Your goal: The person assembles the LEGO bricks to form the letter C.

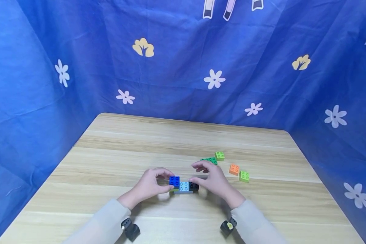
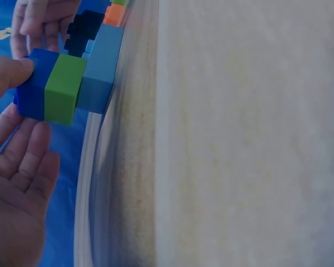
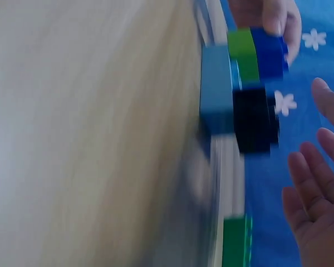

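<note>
A small block build sits on the table in front of me. Its base is a long light blue brick [image 1: 184,186], with a lime green brick [image 2: 64,89] on its left end and a black brick [image 3: 250,119] on its right end. On top of the lime brick is a dark blue brick [image 1: 174,182]. My left hand [image 1: 150,185] pinches that dark blue brick between thumb and fingers. Beside the black brick is my right hand [image 1: 212,179], its fingers spread and apart from the brick in the right wrist view.
Beyond my right hand lie a green brick [image 1: 211,160] and a lime brick [image 1: 220,156]. Farther right are an orange brick [image 1: 234,169] and another lime brick [image 1: 244,176]. A blue flowered curtain [image 1: 177,67] surrounds the wooden table [image 1: 134,142] at the back and sides.
</note>
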The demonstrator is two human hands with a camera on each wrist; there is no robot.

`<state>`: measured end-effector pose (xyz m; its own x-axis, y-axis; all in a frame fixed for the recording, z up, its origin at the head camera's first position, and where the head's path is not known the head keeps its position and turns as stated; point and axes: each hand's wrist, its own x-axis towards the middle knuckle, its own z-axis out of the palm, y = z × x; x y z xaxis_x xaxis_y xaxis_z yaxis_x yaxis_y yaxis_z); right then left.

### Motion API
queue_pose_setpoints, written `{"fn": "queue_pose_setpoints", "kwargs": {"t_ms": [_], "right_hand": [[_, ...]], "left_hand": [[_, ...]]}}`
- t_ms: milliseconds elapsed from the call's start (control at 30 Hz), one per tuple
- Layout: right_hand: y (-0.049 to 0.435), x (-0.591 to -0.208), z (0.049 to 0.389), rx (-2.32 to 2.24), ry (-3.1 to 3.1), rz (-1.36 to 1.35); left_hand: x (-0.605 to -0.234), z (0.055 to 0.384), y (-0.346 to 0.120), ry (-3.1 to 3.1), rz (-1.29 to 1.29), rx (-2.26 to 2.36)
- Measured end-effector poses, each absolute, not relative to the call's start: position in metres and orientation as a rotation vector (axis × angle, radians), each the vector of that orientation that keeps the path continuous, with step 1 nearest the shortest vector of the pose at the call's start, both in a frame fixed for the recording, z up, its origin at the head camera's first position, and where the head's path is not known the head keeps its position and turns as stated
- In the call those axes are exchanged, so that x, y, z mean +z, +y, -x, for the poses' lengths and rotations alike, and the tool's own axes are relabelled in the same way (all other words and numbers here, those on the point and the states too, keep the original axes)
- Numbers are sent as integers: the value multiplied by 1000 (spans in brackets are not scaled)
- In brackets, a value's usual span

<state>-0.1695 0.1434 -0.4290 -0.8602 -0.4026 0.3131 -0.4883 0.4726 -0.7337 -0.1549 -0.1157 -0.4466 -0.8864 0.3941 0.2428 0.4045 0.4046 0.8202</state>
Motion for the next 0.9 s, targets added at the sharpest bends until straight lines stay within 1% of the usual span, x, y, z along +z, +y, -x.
{"fn": "queue_pose_setpoints", "kwargs": {"t_ms": [333, 633, 900], "right_hand": [[197, -431, 183, 1232, -2612, -564], [243, -440, 191, 1130, -2611, -458], [267, -453, 194, 1100, -2680, -404]], "left_hand": [[-445, 154, -117, -2642, 738, -1551], [-445, 154, -116, -2637, 743, -1548], [-444, 154, -116, -2635, 751, -1541]]}}
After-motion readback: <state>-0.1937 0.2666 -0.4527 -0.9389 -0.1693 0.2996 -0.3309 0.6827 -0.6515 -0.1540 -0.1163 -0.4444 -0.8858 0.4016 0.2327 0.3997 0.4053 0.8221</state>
